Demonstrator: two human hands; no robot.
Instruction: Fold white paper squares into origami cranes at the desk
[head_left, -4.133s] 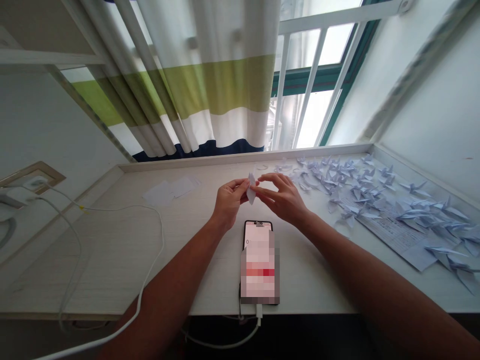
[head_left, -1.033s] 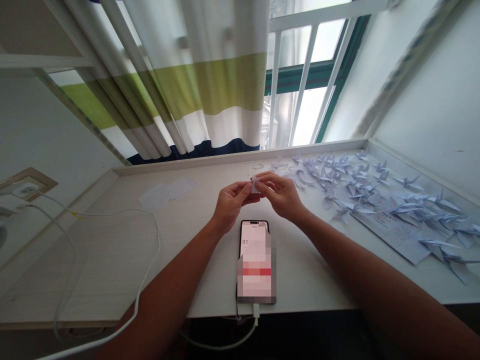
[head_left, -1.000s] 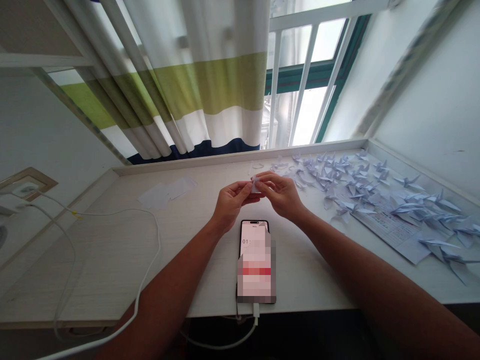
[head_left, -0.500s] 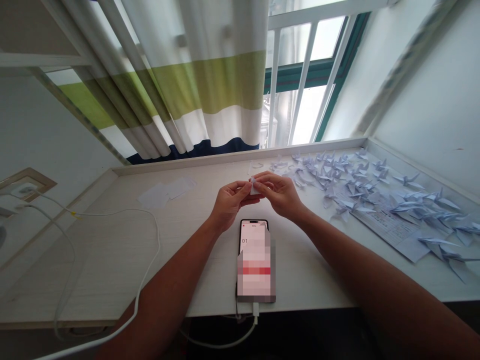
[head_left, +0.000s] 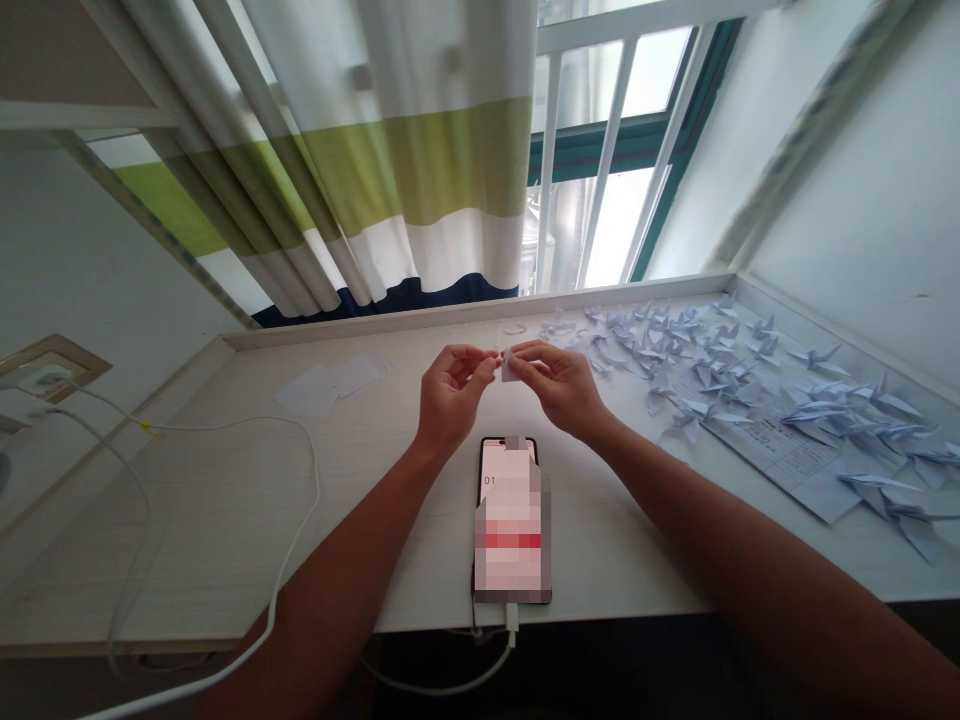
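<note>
A small folded piece of white paper (head_left: 510,370) is pinched between the thumb and fingers of my right hand (head_left: 559,383), above the desk. Close against its left side is my left hand (head_left: 454,392), with thumb and forefinger tips brought together. Whether those tips grip the paper's edge is too small to make out. Just below my hands lies a phone (head_left: 506,500) with a lit screen, partly blurred out, and a white cable plugged into its lower end.
Many folded paper cranes (head_left: 675,350) cover the desk's right side, some on a printed sheet (head_left: 780,455). Flat white paper pieces (head_left: 334,385) lie at the left. A white cable (head_left: 315,470) loops across my left forearm. A raised edge (head_left: 405,322) borders the desk's back.
My left hand has drawn slightly left, and its fingers have come off the paper's lower side. My right hand keeps its pinch on the paper, almost in the same place.
</note>
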